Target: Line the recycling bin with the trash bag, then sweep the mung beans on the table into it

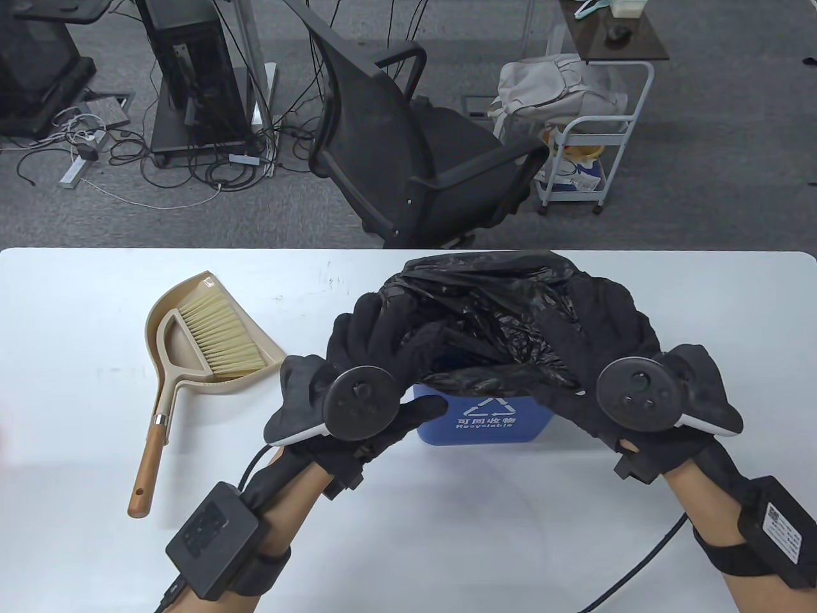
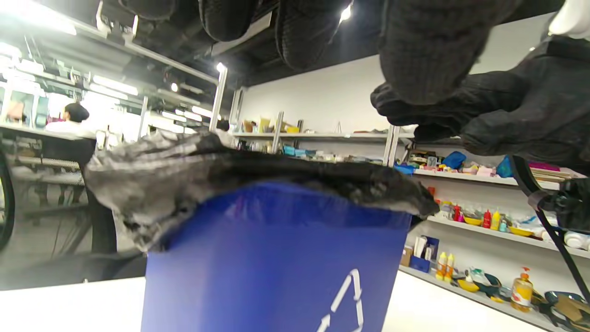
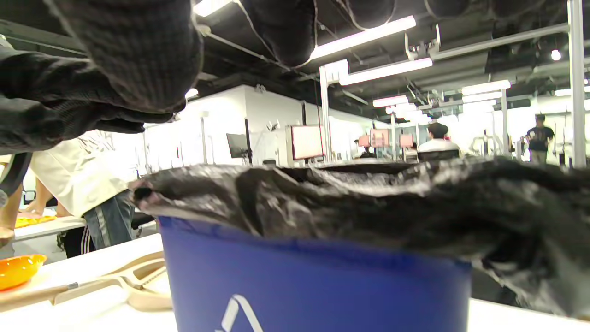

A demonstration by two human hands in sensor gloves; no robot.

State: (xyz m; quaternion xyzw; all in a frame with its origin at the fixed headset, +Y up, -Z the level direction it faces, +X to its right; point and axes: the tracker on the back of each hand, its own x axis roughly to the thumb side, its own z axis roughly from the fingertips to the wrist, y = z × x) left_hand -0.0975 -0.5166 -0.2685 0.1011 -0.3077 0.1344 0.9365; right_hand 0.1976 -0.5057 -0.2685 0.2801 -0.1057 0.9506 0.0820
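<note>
Thin, limp and slippery, that black trash bag [image 1: 485, 306]: best pinched at its hem and drawn down outside the rim of the light blue recycling bin [image 1: 485, 418] mid-desk, right of the dustpan [image 1: 191, 345] and brush. Left hand [image 1: 364, 357] at the bag's left side, right hand [image 1: 593, 338] at its right; grip open or closed on film? Cannot tell.
</note>
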